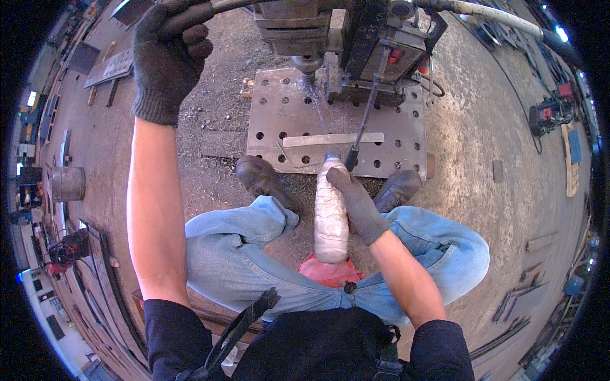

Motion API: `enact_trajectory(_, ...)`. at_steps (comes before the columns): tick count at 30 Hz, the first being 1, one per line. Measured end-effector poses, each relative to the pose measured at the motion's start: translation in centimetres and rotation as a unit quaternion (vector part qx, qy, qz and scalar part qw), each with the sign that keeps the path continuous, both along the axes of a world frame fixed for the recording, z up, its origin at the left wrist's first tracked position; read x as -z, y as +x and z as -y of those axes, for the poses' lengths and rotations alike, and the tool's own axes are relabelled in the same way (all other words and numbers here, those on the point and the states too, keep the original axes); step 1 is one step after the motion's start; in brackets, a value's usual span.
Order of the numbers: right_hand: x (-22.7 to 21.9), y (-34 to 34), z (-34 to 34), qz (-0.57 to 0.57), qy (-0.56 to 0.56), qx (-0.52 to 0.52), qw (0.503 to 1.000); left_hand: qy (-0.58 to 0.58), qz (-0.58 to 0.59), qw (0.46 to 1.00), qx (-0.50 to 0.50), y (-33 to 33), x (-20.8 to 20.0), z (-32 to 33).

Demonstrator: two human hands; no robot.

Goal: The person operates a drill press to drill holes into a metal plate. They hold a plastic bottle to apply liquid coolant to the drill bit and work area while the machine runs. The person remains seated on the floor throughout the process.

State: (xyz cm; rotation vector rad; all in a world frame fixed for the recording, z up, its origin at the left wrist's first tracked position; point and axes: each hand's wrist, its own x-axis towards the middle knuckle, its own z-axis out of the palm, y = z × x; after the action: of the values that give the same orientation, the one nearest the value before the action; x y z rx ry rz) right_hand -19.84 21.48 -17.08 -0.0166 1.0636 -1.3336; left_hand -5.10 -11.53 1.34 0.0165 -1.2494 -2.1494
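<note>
My left hand [168, 57], in a dark knit glove, is raised and closed around a dark lever handle [190, 16] that runs to the drilling machine [343, 38] at the top. In my gloved right hand [356, 203] is a clear plastic bottle [330, 216], tilted forward with its neck toward a perforated steel plate [394, 136] on the ground. A thin stream runs from the bottle toward the drill bit [307, 70]. The bit stands on the plate near its far left corner. I sit with knees apart in blue jeans.
A flat metal strip [333, 139] lies across the plate. My dark boots [260, 178] rest at the plate's near edge. A thick hose [495, 16] arcs at the top right. A metal bucket [68, 184] and steel pieces stand at the left, a red machine [549, 111] at the right.
</note>
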Motion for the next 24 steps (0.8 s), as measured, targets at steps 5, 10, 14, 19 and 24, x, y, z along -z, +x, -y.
enact_trajectory(5, -1.7, 0.5, 0.3, -0.217, -0.055, -0.002, 0.975, -0.021, -0.001, 1.0, -0.009, -0.1, 0.1, -0.3)
enact_trajectory(10, -1.4, 0.5, 0.1, -0.255, -0.038, -0.052, 0.965, -0.027, 0.009, 0.999, -0.023, 0.0, 0.3, 0.0)
enact_trajectory(14, -1.2, 0.5, 0.1, -0.192, -0.009, -0.065, 0.979, 0.019, 0.024, 0.998, -0.052, -0.8, -0.6, -1.7)
enact_trajectory(19, 0.4, 0.1, -0.2, -0.053, 0.034, -0.056, 0.996, 0.066, 0.081, 0.987, -0.124, -1.6, -1.7, -3.7)
enact_trajectory(24, 2.1, -0.2, -0.4, -0.035, 0.043, -0.067, 0.996, 0.078, 0.051, 0.983, -0.161, -2.0, -1.4, -3.8)
